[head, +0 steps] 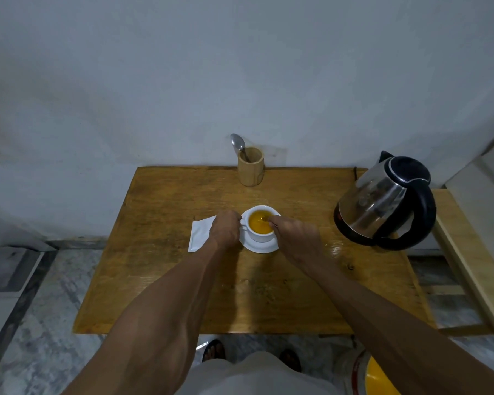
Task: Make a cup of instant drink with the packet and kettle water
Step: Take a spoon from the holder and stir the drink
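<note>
Mid-table, the left hand grips the handle of the full cup; the right hand pinches something dipped in it, probably a spoon. Brisk stirring could slop drink onto the saucer. The packet lies beside; the kettle stands at the right edge.

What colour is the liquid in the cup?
Yellow-orange, seen best in the head view: the liquid fills the white cup.

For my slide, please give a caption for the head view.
Left hand steadies cup; right hand stirs.
</note>
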